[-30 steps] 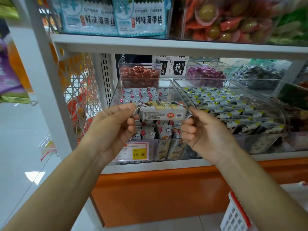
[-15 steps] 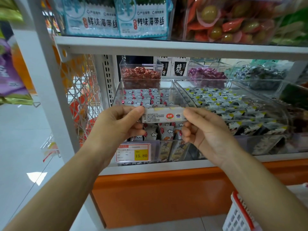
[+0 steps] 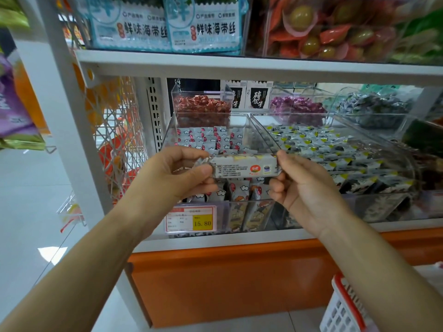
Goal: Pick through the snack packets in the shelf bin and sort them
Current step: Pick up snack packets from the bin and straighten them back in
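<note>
White snack packet [image 3: 242, 167] pinched between left hand [image 3: 172, 174] and right hand [image 3: 305, 190].

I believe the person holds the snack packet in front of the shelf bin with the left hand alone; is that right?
No: the head view shows both hands on the snack packet, the left hand pinching one end and the right hand the other, in front of the shelf bin.

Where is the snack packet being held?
In the head view the snack packet is mid-frame, pinched by its ends between the left hand and the right hand, in front of the clear bin, above the price tag.
</note>
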Tool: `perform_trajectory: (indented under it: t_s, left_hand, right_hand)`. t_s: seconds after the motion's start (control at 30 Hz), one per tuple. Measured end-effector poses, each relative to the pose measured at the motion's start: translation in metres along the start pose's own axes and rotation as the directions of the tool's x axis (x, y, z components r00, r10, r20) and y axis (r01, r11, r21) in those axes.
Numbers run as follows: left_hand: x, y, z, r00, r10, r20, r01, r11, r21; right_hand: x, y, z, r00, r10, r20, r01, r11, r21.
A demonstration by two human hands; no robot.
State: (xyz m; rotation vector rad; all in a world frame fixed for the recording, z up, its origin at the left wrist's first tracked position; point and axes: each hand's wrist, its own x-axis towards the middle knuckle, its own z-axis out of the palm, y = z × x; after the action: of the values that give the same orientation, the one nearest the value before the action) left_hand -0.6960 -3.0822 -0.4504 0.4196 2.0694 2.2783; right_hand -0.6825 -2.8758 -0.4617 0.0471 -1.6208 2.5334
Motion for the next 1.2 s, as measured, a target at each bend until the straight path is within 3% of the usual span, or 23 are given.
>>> perform_trajectory:
  t_s: [0.23,0.4,0.5,0.63,0.83,0.97,1.2]
  left_hand:
    - [0.0,0.002,0.0,0.992,-0.127,-0.019,0.116,0.949,-0.292]
    - [0.001,0.003,-0.003,0.991,-0.137,0.0,0.131,0.948,-0.29]
    - [0.001,0.005,-0.005,0.985,-0.163,0.05,0.171,0.947,-0.274]
    - [-0.001,0.005,-0.005,0.982,-0.175,0.073,0.186,0.964,-0.192]
    - [-0.004,0.005,-0.006,0.991,-0.092,0.101,0.089,0.995,0.035]
    - [-0.006,0.005,-0.003,0.993,-0.053,0.104,0.023,0.964,0.266]
    - [-0.009,0.004,0.008,0.998,-0.026,0.06,0.005,0.947,0.321]
  right_hand:
    - [0.0,0.002,0.005,1.0,-0.013,0.007,0.013,0.999,0.035]
    - [-0.001,0.004,0.001,0.997,-0.048,0.054,0.052,0.995,-0.084]
    - [-0.002,0.004,-0.001,0.982,-0.152,0.114,0.173,0.963,-0.206]
    - [-0.002,0.005,0.0,0.95,-0.27,0.158,0.308,0.894,-0.326]
    - [-0.002,0.006,0.002,0.962,-0.22,0.162,0.252,0.942,-0.221]
    - [0.0,0.009,-0.001,0.964,-0.25,0.093,0.267,0.912,-0.31]
    - [-0.003,0.012,0.001,0.952,-0.281,0.118,0.299,0.783,-0.545]
